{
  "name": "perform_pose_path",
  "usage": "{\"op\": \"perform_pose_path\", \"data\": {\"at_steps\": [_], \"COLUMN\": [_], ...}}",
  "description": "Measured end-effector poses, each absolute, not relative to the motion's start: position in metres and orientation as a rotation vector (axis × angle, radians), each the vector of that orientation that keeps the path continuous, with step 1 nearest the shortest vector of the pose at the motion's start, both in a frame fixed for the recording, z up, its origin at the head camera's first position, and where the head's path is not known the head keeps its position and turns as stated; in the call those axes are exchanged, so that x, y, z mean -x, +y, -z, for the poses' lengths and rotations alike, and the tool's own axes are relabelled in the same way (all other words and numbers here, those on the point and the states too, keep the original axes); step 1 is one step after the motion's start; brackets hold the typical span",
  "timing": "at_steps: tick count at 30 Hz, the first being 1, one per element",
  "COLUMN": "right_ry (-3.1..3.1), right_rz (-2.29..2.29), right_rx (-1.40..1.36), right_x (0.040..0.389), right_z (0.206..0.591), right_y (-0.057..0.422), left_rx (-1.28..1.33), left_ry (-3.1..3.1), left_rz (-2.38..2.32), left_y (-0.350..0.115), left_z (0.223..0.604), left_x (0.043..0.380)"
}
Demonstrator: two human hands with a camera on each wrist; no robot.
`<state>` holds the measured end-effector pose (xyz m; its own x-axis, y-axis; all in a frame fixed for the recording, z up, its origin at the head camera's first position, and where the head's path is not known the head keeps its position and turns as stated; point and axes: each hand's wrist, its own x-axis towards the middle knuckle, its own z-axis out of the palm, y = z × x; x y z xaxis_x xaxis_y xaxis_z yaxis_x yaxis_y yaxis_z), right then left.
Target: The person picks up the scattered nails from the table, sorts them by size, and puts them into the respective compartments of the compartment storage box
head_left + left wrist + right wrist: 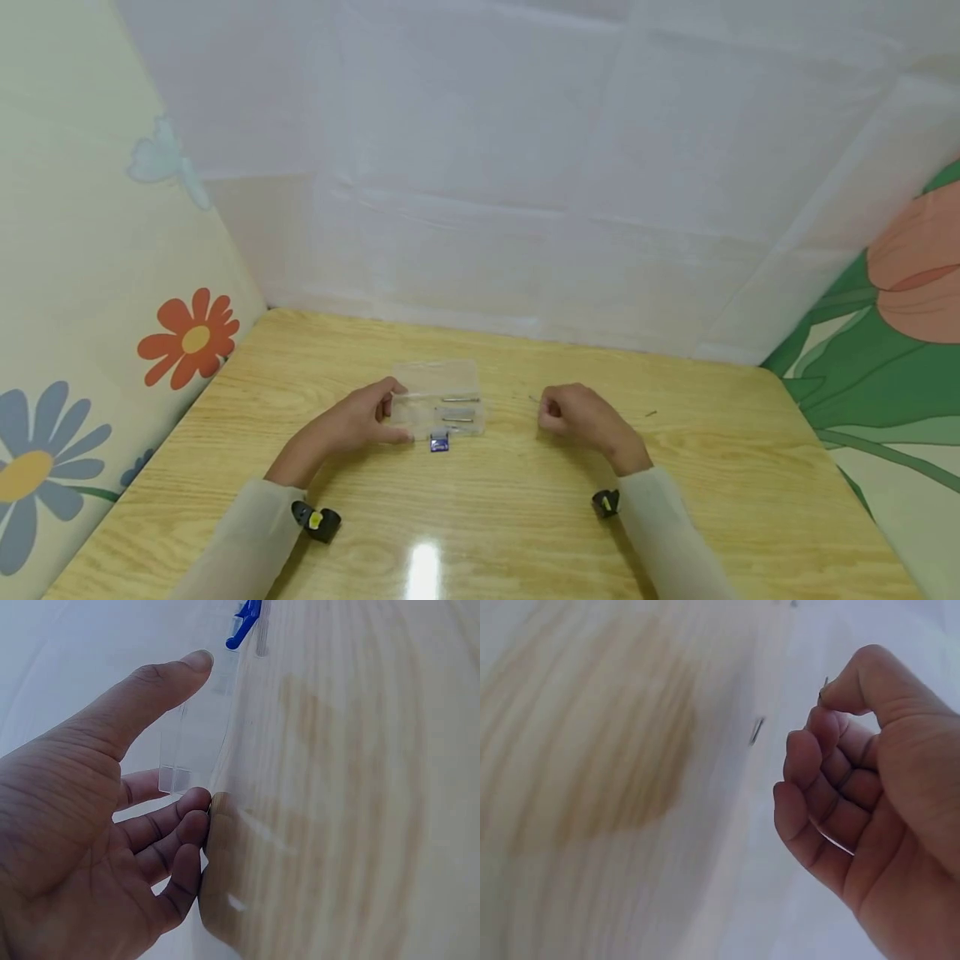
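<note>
A clear plastic box (420, 408) with its lid (438, 377) raised at the back lies on the table, several slim metal pieces (459, 400) inside. At its front edge is a blue latch (439, 443), also visible in the left wrist view (244, 628). My left hand (363, 417) holds the box's left end, thumb at the front and fingers curled by the back. To the right of the box, my right hand (581, 412) pinches a thin, nail-like metal piece (826, 684) between thumb and index finger; most of it is hidden.
A loose thin metal piece (651, 413) lies on the wooden table (495, 517) right of my right hand. White sheeting (480, 208) stands behind the table, and flower-printed panels rise on both sides.
</note>
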<state>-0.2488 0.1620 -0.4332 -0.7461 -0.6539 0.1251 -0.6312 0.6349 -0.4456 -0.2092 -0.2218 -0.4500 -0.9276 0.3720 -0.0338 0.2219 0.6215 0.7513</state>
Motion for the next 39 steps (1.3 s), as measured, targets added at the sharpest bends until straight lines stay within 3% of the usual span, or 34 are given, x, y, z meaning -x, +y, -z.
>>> {"op": "perform_pose_path", "data": {"at_steps": [24,39], "right_ry": [2.734,2.684], "right_rz": [0.573,0.470], "right_rx": [1.362,1.336], "right_x": [0.238,0.245], "right_z": [0.415,0.416], "right_y": [0.052,0.020], "left_rx": [-0.470,-0.515], "left_ry": [2.673,2.654], "left_rz": [-1.170,-1.168], "left_y": [-0.221,-0.223], "left_z": [0.447,0.447], "left_x": [0.207,0.210]}}
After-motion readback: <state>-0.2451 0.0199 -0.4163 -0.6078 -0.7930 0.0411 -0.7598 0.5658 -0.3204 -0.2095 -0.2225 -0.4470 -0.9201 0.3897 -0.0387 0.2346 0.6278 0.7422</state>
